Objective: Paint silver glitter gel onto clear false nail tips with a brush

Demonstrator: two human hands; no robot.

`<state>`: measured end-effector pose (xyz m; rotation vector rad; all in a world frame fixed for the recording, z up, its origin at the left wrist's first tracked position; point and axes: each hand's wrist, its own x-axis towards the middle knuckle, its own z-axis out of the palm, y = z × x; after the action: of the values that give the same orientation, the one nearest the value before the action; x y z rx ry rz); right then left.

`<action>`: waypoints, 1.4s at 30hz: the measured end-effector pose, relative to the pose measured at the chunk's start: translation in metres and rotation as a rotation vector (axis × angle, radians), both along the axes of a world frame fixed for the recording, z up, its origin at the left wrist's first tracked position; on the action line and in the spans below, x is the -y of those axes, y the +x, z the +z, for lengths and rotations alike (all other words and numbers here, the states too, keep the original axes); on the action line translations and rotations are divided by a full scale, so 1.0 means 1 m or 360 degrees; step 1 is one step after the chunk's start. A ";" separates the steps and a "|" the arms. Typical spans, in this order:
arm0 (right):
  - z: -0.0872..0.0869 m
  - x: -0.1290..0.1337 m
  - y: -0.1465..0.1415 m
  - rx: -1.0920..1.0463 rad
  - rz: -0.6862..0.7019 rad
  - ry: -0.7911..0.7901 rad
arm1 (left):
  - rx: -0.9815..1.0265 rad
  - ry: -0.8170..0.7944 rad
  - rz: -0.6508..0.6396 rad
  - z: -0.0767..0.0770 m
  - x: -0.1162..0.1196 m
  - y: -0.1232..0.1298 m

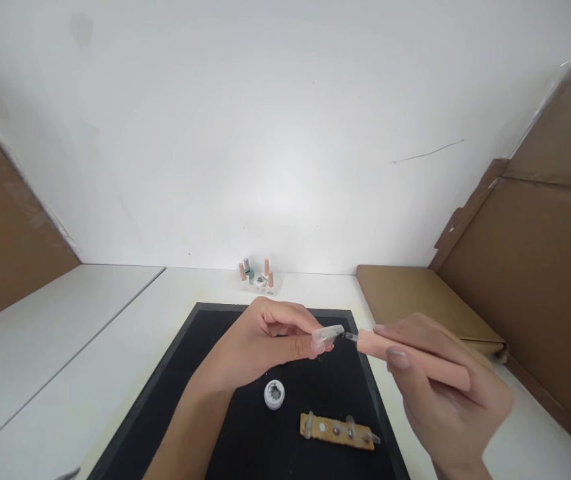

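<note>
Over the black mat (245,440), my left hand (270,333) pinches a pale, translucent false nail (328,335) between thumb and fingers. My right hand (445,380) grips a nail polish brush by its thick peach-pink handle (415,360). The brush tip is at the nail's right end, touching or very near it. Below the hands, a small open white jar (274,395) with grey contents stands on the mat. To its right lies a tan strip (329,433) with several small clear and greyish nail pieces on it.
A clear holder (251,289) with several small polish bottles stands against the white wall at the back. A flat cardboard box (415,293) lies at the right. Cardboard panels (540,247) rise along both sides.
</note>
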<state>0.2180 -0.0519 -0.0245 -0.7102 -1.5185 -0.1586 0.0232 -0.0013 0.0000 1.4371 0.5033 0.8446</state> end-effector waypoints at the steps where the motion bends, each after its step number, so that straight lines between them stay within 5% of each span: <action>1: 0.000 0.000 0.000 -0.0009 -0.0007 -0.0008 | -0.0009 0.0000 -0.0002 -0.001 0.000 -0.001; 17: 0.010 0.004 -0.006 -0.0045 0.0114 -0.0225 | -0.0243 0.0196 0.0160 -0.002 -0.003 0.005; 26: 0.013 0.001 -0.003 0.0063 0.0018 -0.0004 | -0.0183 0.0149 0.0097 0.003 -0.002 0.006; 42: 0.002 0.000 0.003 0.0005 -0.0044 -0.0011 | -0.0083 0.0067 0.0057 0.000 0.000 0.003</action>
<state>0.2214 -0.0519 -0.0221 -0.7365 -1.5133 -0.1754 0.0258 -0.0011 -0.0001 1.4956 0.5549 0.8523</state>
